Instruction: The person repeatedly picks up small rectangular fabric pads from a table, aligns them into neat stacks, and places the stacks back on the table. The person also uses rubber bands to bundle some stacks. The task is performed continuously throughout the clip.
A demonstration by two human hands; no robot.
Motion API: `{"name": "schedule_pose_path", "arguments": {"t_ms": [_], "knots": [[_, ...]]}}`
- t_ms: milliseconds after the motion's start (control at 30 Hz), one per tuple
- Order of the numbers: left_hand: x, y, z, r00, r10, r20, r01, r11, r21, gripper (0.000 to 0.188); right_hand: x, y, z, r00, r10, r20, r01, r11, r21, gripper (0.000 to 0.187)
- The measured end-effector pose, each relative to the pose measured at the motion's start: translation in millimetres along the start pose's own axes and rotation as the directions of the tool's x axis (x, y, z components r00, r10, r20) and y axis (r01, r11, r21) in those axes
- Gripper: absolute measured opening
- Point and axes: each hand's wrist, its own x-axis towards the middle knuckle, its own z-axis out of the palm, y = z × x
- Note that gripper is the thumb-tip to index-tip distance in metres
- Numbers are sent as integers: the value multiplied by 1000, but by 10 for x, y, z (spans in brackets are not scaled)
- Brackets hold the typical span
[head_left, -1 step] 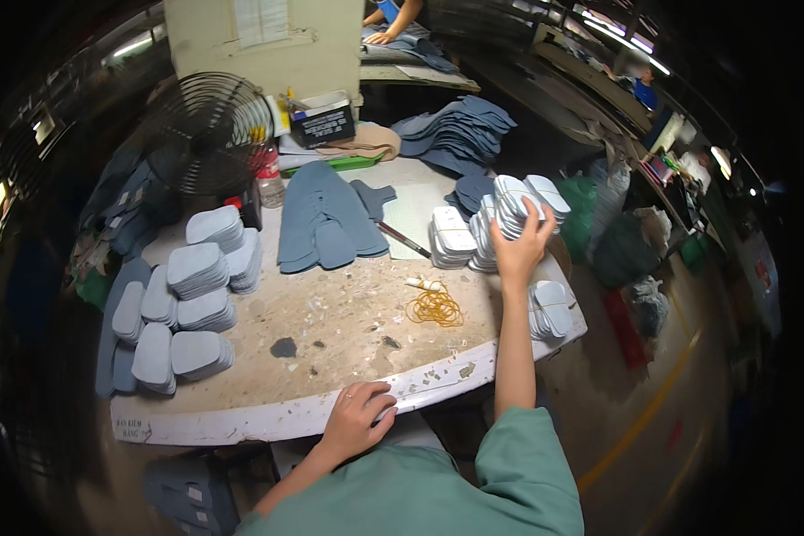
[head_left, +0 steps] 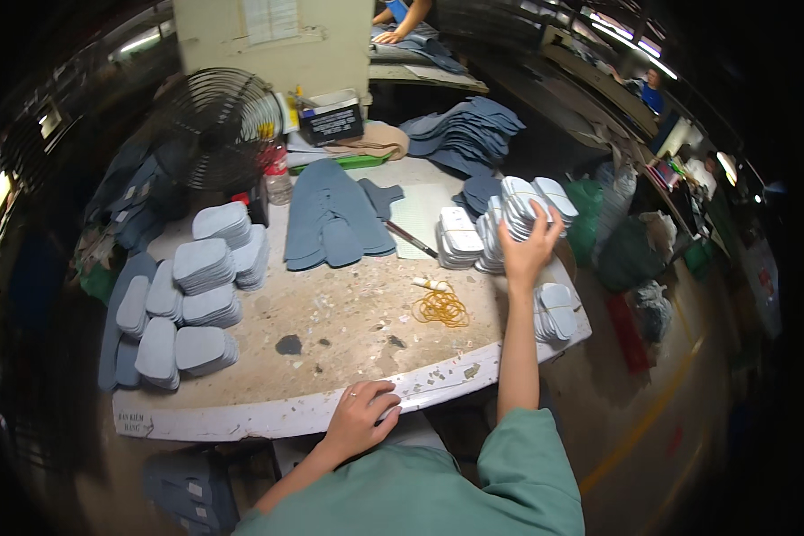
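At the table's right side my right hand has thumb and fingers round a stack of light grey rounded pads, among other stacks. A banded bundle of pads stands just left of it, and another bundle lies nearer, by my forearm. My left hand rests on the table's front edge, fingers loosely bent and apart, holding nothing. Between the hands lies a tangle of yellow rubber bands beside a small white piece.
Several grey pad stacks fill the left side. Blue-grey cut pieces, a dark pen-like tool, a bottle, a fan and a black box sit farther back. A co-worker's hand shows behind.
The view has shifted slightly, so the table and its things appear a little farther right. My right hand stays at the stack and my left hand on the edge.
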Motion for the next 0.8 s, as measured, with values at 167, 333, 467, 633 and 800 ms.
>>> {"name": "schedule_pose_path", "arguments": {"t_ms": [167, 333, 467, 633, 800], "knots": [[-30, -45, 9, 999, 20, -33, -21, 999, -35, 14, 75, 73, 5, 989, -97, -111, 92, 994, -56, 49], [-45, -40, 16, 996, -69, -59, 55, 976, -210, 15, 73, -151, -215, 961, -198, -196, 198, 980, -17, 43], [15, -139, -122, 908, -394, 146, 319, 420, -850, 36, -238, -588, -509, 974, -145, -174, 180, 962, 204, 44], [158, -139, -320, 944, -292, 152, 144, -48, -988, 86, -1089, -1251, -564, 936, -351, 35, 247, 723, 645, 58], [91, -56, -469, 801, -590, -102, -22, 141, -990, 106, -1980, -1805, -511, 845, -486, 222, 157, 622, 767, 52]]}}
